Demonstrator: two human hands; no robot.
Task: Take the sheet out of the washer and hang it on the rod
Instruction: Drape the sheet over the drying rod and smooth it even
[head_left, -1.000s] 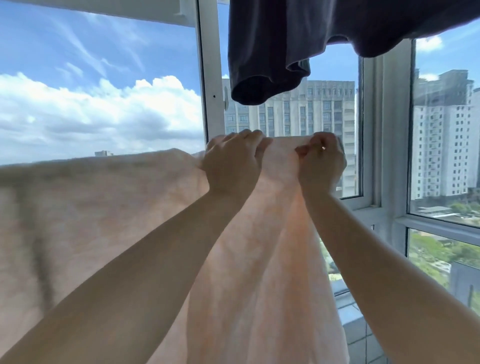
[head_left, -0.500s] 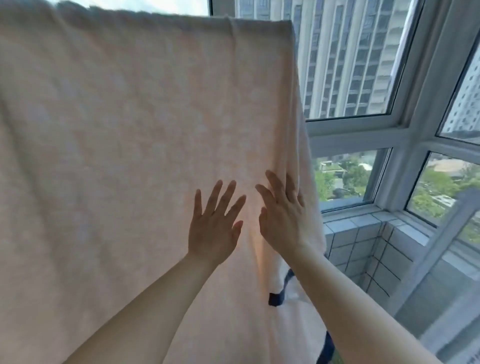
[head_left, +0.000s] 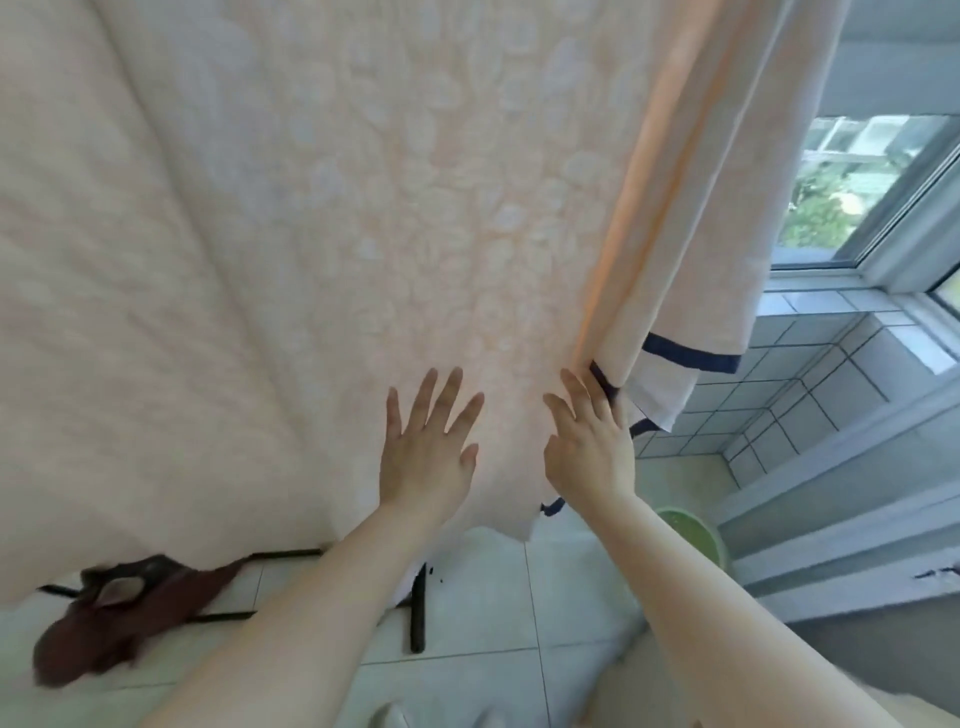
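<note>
You're standing in a home's enclosed balcony, the laundry-drying corner. A big pale peach patterned sheet with dark navy trim (head_left: 363, 208) hangs in front of you. Under it there's a white glossy tiled floor (head_left: 478, 629), and a low wall of small white square tiles (head_left: 810, 384) runs below the grey-framed window (head_left: 883, 249), greenery outside. A light green round plastic basin (head_left: 693, 535) sits on the floor, with a dark maroon crumpled cloth (head_left: 119, 623) lying at the left.

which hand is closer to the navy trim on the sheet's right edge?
Right. The right hand has its fingertips touching the navy trim at the fold of the sheet. The left hand lies flat on the sheet, further left, clear of the trim.
</note>
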